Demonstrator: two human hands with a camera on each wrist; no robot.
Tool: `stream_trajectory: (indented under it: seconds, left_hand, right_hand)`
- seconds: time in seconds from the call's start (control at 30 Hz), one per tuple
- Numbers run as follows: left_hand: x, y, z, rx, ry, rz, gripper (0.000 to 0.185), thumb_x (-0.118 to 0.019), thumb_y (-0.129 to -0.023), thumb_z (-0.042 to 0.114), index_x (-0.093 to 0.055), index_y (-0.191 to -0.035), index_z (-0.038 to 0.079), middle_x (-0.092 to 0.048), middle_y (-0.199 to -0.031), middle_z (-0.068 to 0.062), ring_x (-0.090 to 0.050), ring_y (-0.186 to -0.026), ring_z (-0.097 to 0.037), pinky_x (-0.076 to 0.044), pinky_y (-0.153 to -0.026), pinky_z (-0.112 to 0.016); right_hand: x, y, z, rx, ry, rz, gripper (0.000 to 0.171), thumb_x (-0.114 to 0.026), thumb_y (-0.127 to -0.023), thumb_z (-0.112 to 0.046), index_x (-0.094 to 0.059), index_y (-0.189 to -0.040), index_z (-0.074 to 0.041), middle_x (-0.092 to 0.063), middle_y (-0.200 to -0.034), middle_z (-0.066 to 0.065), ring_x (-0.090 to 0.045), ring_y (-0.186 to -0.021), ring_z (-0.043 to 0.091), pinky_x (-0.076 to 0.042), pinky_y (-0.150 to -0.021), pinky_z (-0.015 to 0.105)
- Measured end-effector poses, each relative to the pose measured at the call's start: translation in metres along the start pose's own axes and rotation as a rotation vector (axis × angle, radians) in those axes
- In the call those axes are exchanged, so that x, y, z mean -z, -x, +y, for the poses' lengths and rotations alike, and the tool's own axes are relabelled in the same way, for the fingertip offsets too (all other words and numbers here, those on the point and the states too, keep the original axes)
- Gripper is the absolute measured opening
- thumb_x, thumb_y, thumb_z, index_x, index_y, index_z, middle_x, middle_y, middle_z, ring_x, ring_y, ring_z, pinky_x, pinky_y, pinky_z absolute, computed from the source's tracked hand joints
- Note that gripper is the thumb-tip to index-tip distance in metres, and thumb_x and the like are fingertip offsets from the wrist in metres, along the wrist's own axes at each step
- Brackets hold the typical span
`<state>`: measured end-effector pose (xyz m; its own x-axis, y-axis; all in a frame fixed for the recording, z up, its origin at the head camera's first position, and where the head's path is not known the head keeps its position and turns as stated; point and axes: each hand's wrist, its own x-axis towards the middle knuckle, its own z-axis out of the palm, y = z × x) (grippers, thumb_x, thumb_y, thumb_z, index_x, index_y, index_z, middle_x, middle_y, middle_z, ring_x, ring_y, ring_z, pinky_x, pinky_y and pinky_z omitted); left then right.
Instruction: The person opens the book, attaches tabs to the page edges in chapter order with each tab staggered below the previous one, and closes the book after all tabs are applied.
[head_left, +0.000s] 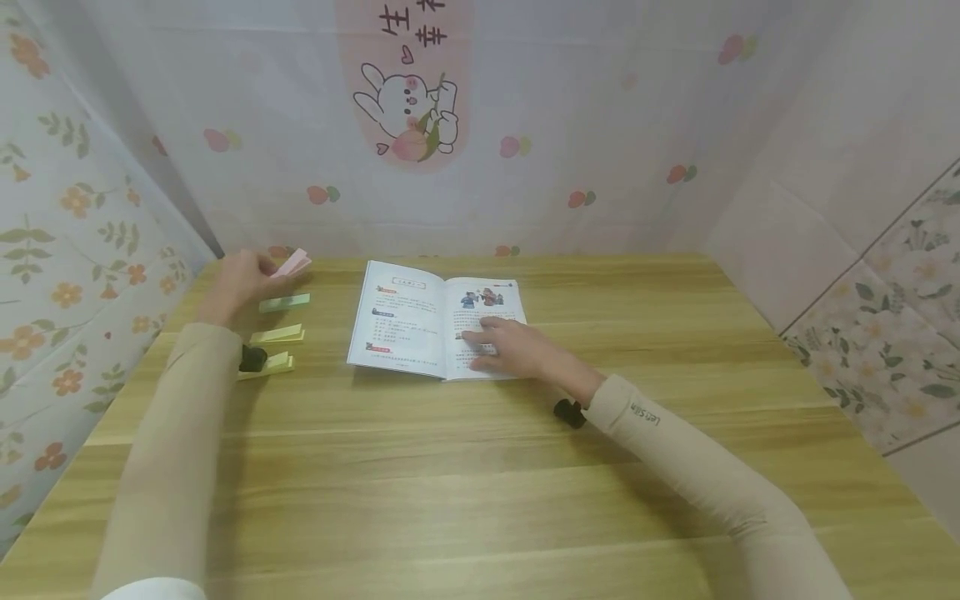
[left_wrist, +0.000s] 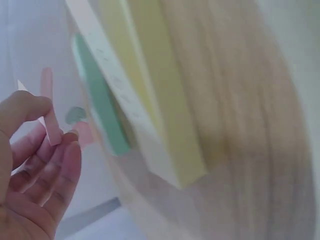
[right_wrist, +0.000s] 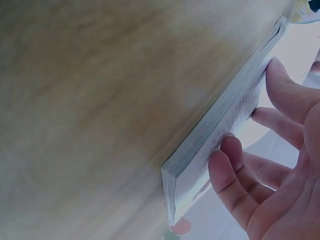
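An open booklet (head_left: 435, 329) lies flat on the wooden table (head_left: 480, 467); its page edges show in the right wrist view (right_wrist: 220, 125). My right hand (head_left: 510, 348) rests on the right page with straight fingers (right_wrist: 235, 185) pressing it down. My left hand (head_left: 240, 283) is at the table's far left and pinches a pink sticky-note strip (head_left: 291, 263) between thumb and fingers (left_wrist: 50, 112). Beside that hand lie a green note pad (head_left: 285, 302) and two yellow note pads (head_left: 277, 335), the green pad (left_wrist: 102, 107) and a yellow pad (left_wrist: 155, 95) blurred in the left wrist view.
Patterned wall panels enclose the table on the left (head_left: 67, 250), back (head_left: 480, 125) and right (head_left: 862, 267). The wood in front of the booklet is bare down to the near edge.
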<state>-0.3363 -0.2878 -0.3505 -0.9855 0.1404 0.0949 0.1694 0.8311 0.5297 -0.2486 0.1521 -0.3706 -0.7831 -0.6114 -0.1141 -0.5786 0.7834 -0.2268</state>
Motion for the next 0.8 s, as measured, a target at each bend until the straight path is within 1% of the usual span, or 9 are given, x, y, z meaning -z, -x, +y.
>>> stream_trajectory:
  seconds: [0.1, 0.2, 0.3, 0.43, 0.57, 0.7, 0.8]
  left_hand:
    - [0.002, -0.006, 0.008, -0.051, -0.012, 0.035, 0.039, -0.068, -0.089, 0.017, -0.064, -0.108, -0.016, -0.065, -0.104, -0.036, -0.06, -0.091, -0.046, -0.048, -0.082, -0.053]
    - [0.002, -0.009, 0.019, -0.077, -0.014, 0.057, 0.035, -0.067, -0.089, 0.017, -0.065, -0.104, -0.014, -0.066, -0.1, -0.033, -0.06, -0.088, -0.043, -0.046, -0.076, -0.048]
    - [0.003, -0.01, 0.028, -0.099, -0.026, 0.08, 0.036, -0.066, -0.089, 0.018, -0.066, -0.105, -0.014, -0.066, -0.101, -0.033, -0.06, -0.088, -0.043, -0.047, -0.075, -0.048]
    - [0.002, -0.009, 0.041, -0.141, -0.022, 0.122, 0.031, -0.065, -0.088, 0.017, -0.066, -0.102, -0.011, -0.067, -0.099, -0.031, -0.061, -0.087, -0.042, -0.047, -0.074, -0.047]
    - [-0.002, -0.007, 0.056, -0.203, -0.006, 0.18, 0.028, -0.066, -0.086, 0.014, -0.067, -0.1, -0.01, -0.069, -0.096, -0.03, -0.065, -0.084, -0.041, -0.047, -0.068, -0.036]
    - [-0.005, -0.003, 0.069, -0.235, 0.009, 0.228, 0.029, -0.066, -0.086, 0.014, -0.068, -0.101, -0.011, -0.069, -0.095, -0.028, -0.066, -0.081, -0.039, -0.045, -0.064, -0.028]
    - [-0.007, 0.0, 0.079, -0.256, 0.038, 0.235, 0.029, -0.066, -0.087, 0.013, -0.068, -0.104, -0.01, -0.069, -0.096, -0.027, -0.066, -0.082, -0.039, -0.045, -0.065, -0.027]
  right_hand:
    - [0.0, 0.0, 0.002, 0.002, -0.006, 0.0, 0.055, -0.066, -0.099, -0.038, -0.053, -0.147, -0.015, -0.042, -0.152, 0.025, -0.043, -0.138, 0.041, -0.037, -0.112, 0.053]
    - [0.001, 0.0, 0.002, -0.006, -0.019, 0.0, 0.054, -0.066, -0.098, -0.037, -0.054, -0.147, -0.016, -0.042, -0.153, 0.024, -0.043, -0.139, 0.04, -0.038, -0.111, 0.053]
    - [0.001, 0.001, 0.003, -0.014, -0.035, -0.004, 0.054, -0.066, -0.098, -0.038, -0.054, -0.147, -0.017, -0.041, -0.154, 0.023, -0.042, -0.139, 0.04, -0.038, -0.111, 0.053]
    - [0.001, 0.001, 0.005, -0.005, -0.049, -0.002, 0.055, -0.066, -0.098, -0.038, -0.054, -0.147, -0.016, -0.041, -0.154, 0.023, -0.042, -0.14, 0.039, -0.037, -0.112, 0.053]
    - [0.001, 0.002, 0.006, 0.008, -0.054, 0.023, 0.054, -0.068, -0.098, -0.036, -0.056, -0.145, -0.013, -0.044, -0.152, 0.023, -0.044, -0.138, 0.039, -0.038, -0.111, 0.053]
    - [0.002, 0.003, 0.008, 0.022, -0.061, 0.045, 0.052, -0.069, -0.097, -0.034, -0.059, -0.142, -0.011, -0.048, -0.148, 0.022, -0.047, -0.136, 0.038, -0.04, -0.11, 0.052]
    - [0.002, 0.004, 0.01, 0.039, -0.077, 0.066, 0.049, -0.07, -0.097, -0.031, -0.061, -0.14, -0.009, -0.052, -0.145, 0.02, -0.049, -0.133, 0.036, -0.041, -0.11, 0.05]
